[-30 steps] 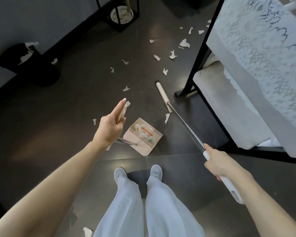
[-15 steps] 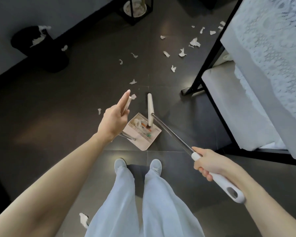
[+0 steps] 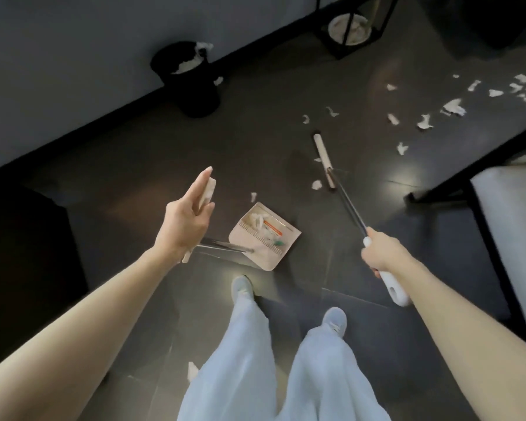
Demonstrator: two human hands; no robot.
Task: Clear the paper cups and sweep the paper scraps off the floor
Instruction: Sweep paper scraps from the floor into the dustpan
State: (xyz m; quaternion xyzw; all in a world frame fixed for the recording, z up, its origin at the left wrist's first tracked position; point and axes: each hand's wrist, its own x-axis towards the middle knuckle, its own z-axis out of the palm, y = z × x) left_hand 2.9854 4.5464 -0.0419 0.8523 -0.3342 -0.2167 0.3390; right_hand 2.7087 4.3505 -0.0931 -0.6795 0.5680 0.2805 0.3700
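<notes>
The dark tiled floor (image 3: pixel 255 147) meets a grey wall (image 3: pixel 73 56). At the right a black-framed seat (image 3: pixel 510 238) with a white cushion is cut off by the edge. A black bin (image 3: pixel 192 86) holding white paper stands by the wall. The broom (image 3: pixel 346 205) slants down from the right hand (image 3: pixel 383 253), which is wrapped round its white grip, and its head rests on the floor. The dustpan (image 3: pixel 264 238) sits before the feet, holding white scraps and orange and green bits too small to identify. The left hand (image 3: pixel 186 220) holds its handle, forefinger straight along it. Paper scraps (image 3: pixel 453 106) lie mostly beyond the broom head, with a few just beside it.
</notes>
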